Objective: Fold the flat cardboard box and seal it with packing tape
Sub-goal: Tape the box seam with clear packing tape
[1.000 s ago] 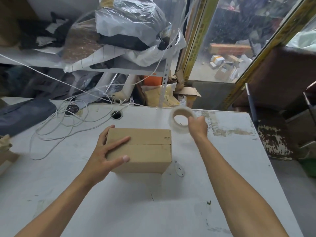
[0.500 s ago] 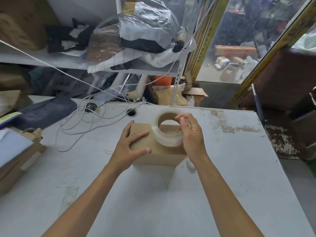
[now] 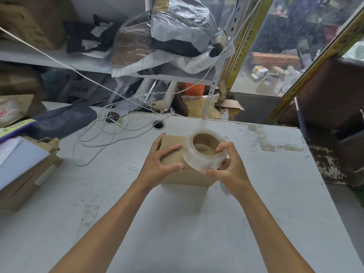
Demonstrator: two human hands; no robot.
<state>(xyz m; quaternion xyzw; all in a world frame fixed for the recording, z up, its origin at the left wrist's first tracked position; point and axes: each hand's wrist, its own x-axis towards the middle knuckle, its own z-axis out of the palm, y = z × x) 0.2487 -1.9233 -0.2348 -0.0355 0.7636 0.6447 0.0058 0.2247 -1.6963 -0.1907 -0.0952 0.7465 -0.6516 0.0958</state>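
A folded brown cardboard box (image 3: 183,177) stands on the white table (image 3: 177,233), near its middle. My left hand (image 3: 159,164) grips the box's left top edge, with the thumb across the top and the fingers down the left side. My right hand (image 3: 228,168) holds a roll of clear packing tape (image 3: 202,154) just above the right half of the box. Its fingertips curl over the roll's rim and into the core. The roll hides the box's right top part.
A tangle of white cable (image 3: 106,133) lies at the back left near a round cable hole (image 3: 158,124). Cardboard boxes (image 3: 25,174) and a dark bag (image 3: 63,121) crowd the left edge. Cluttered shelves stand behind. The table's right edge (image 3: 323,194) drops to the floor.
My right hand brought the tape roll from the far right of the box to just above its right half and changed its grip. My left hand stayed on the box.
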